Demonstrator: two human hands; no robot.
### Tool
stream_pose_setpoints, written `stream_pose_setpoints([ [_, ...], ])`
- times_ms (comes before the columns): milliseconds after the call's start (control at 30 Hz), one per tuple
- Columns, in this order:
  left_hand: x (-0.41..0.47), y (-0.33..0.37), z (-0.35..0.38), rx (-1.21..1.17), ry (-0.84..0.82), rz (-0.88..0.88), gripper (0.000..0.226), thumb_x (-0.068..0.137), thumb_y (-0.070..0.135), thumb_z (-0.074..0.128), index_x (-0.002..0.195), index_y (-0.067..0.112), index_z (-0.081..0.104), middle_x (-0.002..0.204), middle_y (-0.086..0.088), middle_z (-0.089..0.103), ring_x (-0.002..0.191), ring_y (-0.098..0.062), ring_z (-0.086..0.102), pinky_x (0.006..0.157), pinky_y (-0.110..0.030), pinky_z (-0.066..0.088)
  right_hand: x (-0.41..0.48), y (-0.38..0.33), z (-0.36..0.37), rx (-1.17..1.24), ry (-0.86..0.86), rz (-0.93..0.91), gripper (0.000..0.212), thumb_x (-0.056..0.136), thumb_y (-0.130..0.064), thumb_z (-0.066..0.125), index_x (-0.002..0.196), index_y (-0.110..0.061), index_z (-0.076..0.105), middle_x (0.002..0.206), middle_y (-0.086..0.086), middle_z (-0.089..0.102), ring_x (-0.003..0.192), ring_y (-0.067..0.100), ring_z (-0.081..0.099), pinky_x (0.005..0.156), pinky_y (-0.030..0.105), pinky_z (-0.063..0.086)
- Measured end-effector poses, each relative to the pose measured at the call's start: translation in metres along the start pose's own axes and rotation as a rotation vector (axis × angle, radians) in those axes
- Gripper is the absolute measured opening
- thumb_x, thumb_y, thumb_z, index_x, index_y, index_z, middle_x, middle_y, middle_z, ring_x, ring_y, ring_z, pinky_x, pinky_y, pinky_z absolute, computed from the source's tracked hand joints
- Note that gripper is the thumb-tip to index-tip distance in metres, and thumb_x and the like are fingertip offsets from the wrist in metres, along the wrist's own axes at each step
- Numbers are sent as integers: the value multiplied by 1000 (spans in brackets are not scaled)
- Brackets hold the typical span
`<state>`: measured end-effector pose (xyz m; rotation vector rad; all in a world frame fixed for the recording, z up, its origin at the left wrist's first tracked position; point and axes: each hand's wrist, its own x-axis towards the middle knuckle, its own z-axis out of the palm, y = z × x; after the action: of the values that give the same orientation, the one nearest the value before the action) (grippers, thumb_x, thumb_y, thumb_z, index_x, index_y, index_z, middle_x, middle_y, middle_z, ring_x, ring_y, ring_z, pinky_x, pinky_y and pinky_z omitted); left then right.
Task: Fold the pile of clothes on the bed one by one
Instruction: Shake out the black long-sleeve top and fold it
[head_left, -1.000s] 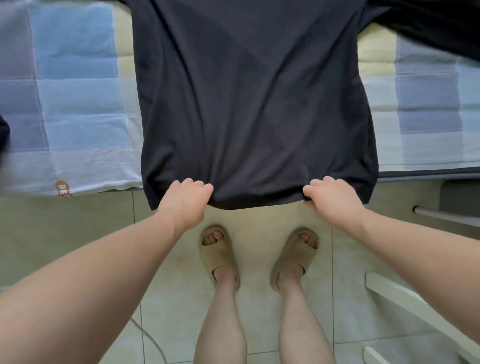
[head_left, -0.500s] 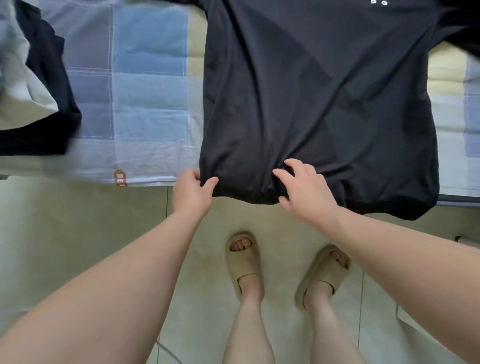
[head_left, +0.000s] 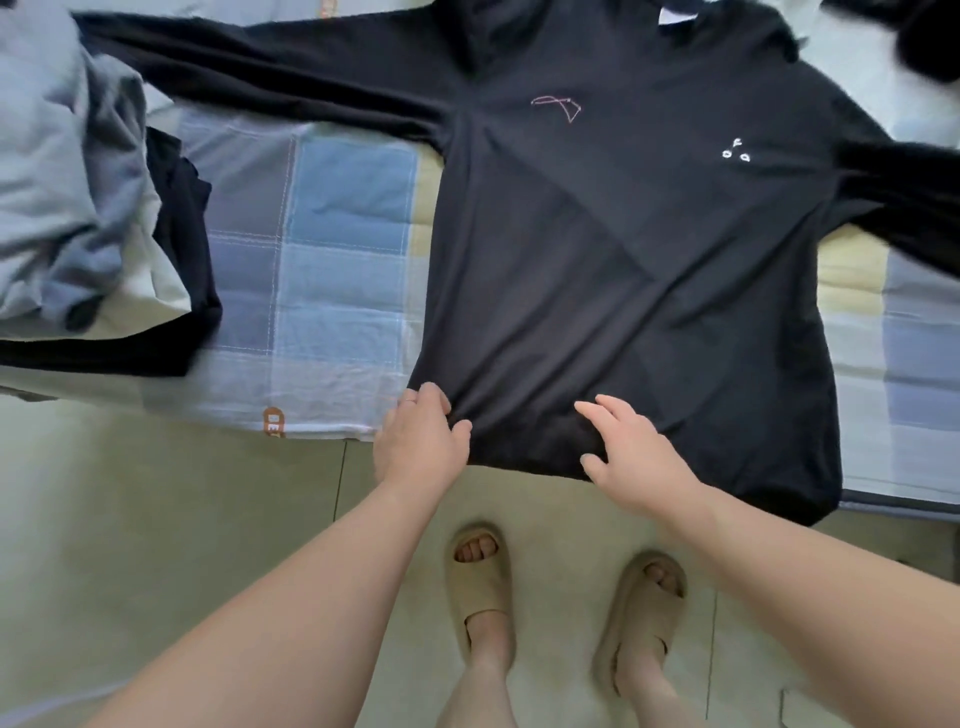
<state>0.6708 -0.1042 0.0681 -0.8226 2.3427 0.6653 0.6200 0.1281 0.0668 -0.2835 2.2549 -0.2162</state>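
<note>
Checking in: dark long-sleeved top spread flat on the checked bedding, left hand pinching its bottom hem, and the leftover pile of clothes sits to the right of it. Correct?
Not quite. The head view shows the leftover pile of clothes to the left of the dark long-sleeved top, not the right. The rest holds: the top is spread flat on the checked bedding, and the left hand pinches its bottom hem.

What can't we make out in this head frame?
- Black long-sleeved top: right sleeve end cut off by the frame's right edge.
- Pile of clothes: cut by the left edge, motion-blurred; item count unclear.
- Left hand: fingertips curl under the hem, hidden.
- Orange print on bedsheet: too small to read.
</note>
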Motion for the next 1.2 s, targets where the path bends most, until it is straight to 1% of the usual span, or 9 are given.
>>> stream_pose_setpoints([
  [67,2,35,-5,-45,-107,65,19,95,36,58,110,24,54,116,3,57,106,-22,55,91,-40,49,-4,20,-23,47,37,37,63,98,-30,52,156,-32,28,165,-5,18,141,25,35,111,42,37],
  [167,6,103,-8,-25,-211,171,24,97,37,55,118,25,56,119,7,62,107,-18,58,91,-36,49,-6,67,-62,119,81,98,62,99,-31,54,155,-32,29,165,-5,19,142,25,35,112,44,36],
  [433,21,319,56,86,-266,334,30,101,37,49,129,26,53,127,9,60,111,-16,56,93,-36,49,15,273,-174,197,176,221,61,98,-27,53,155,-26,30,162,-2,25,142,26,33,113,44,35],
  [600,26,453,136,150,-238,465,39,99,34,53,136,27,50,139,2,52,122,-23,51,99,-41,47,37,421,-234,258,298,322,63,95,-24,58,154,-22,35,159,5,30,141,31,34,115,44,32],
  [767,33,567,196,310,-99,676,57,93,35,59,147,31,38,160,1,30,141,-26,30,109,-40,34,53,538,-269,402,407,513,69,95,-30,58,156,-25,27,162,5,24,143,36,28,114,51,32],
  [867,44,617,221,419,-48,755,68,92,40,62,152,34,31,166,-1,19,150,-28,17,116,-44,25,67,591,-274,556,463,696,80,94,-37,62,158,-22,17,164,9,16,146,37,21,115,52,27],
  [967,52,650,244,492,-133,767,72,92,45,61,155,36,26,168,-2,14,154,-30,13,121,-47,21,76,630,-273,681,567,853,85,91,-41,66,156,-14,18,162,15,18,145,38,24,116,45,23],
  [1100,48,670,266,550,-234,736,71,93,50,57,155,38,24,169,-1,7,155,-30,5,123,-51,16,75,661,-268,789,661,906,84,89,-32,75,152,-10,23,154,18,27,136,40,41,108,45,35],
  [1200,40,675,274,556,-288,751,69,94,49,55,155,41,24,170,4,3,155,-29,2,123,-52,13,72,673,-272,894,665,962,94,83,-34,80,153,-11,21,156,16,27,136,37,42,108,43,37],
])
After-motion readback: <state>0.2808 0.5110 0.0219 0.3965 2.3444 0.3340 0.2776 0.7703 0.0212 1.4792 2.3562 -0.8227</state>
